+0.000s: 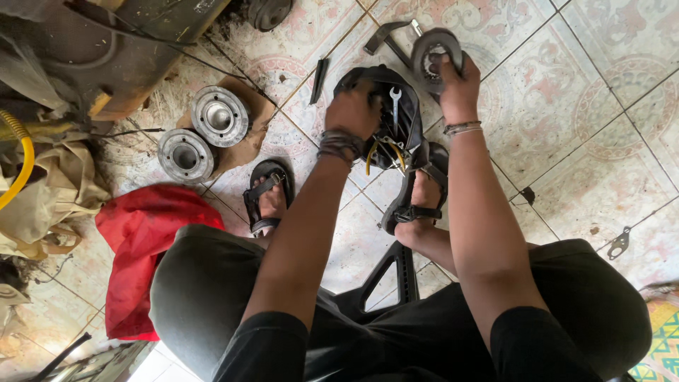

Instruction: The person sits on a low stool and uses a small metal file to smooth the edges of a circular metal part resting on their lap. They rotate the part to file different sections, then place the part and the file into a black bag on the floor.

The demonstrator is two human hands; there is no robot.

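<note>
My left hand [353,110] is closed on the rim of a black tool bag [403,127] that lies open on the tiled floor in front of my feet. A small spanner [395,105] and yellow-handled pliers [378,150] show inside the bag. My right hand [458,85] grips a round dark metal part with a toothed centre [433,55] just beyond the bag's far right edge. Both wrists carry bracelets. My sandalled feet rest below the bag.
Two round grey metal hubs [219,115] [185,155] lie on cardboard at the left. A red cloth [145,240] sits near my left knee. A dark flat tool [319,79], a bent metal bar [385,37] and a small bracket [619,242] lie on the tiles.
</note>
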